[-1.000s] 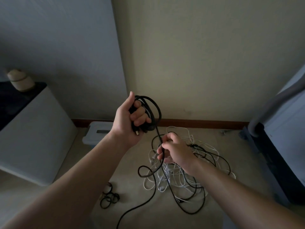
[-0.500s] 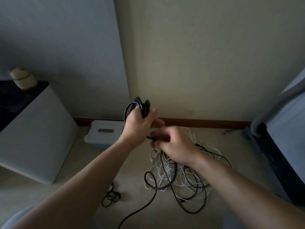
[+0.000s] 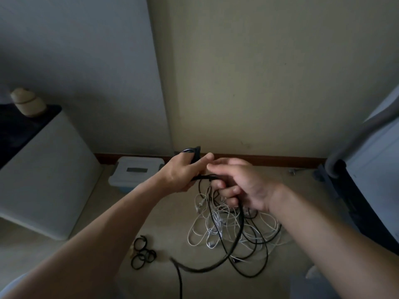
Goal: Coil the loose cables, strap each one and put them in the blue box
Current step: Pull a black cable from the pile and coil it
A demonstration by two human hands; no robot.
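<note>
Black cable [image 3: 241, 221]: its coiled part pokes up out of the left fist; the free length passes through the right hand and sags to the floor, blurred.
Left hand [image 3: 180, 175]: fingers closed tight round the coil.
Right hand [image 3: 246, 186]: just beside the left, fingers curled round the black strand.
Tangle [image 3: 226, 231]: white and black cables on the floor below the hands.
Blue box [image 3: 138, 179]: pale lid on, against the skirting, left of the hands.
Straps [image 3: 142, 253]: black loops on the floor.

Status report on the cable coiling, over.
Left hand grips coiled black cable. Right hand holds its loose run. Blue box lidded, by wall. Tangled cables on floor beneath.
</note>
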